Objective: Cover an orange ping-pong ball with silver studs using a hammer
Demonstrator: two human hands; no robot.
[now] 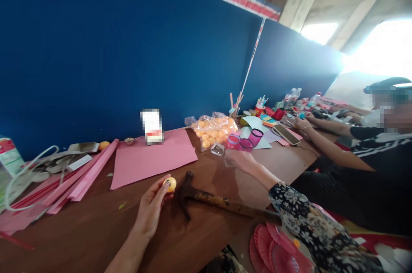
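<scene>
My left hand (151, 208) pinches a small yellow ball (170, 184) between thumb and fingertips, just above the brown table (90, 230). An old hammer (222, 201) lies right of it, its head close to the ball. My right hand (240, 160), in a flowered sleeve, reaches forward over the table with its fingers loosely apart and nothing clearly in it. It is nearest a small clear plastic piece (218, 149), some pink rings (246, 139) and a clear bag of orange balls (214, 129).
A pink paper sheet (151, 157) lies ahead, with folded pink strips (80, 174) and a white cord (19, 178) to the left. Pink paper fans (273, 251) sit near my lap. A blue partition (128, 50) backs the table. A co-worker's arms (325, 144) and a phone (286, 134) are on the right.
</scene>
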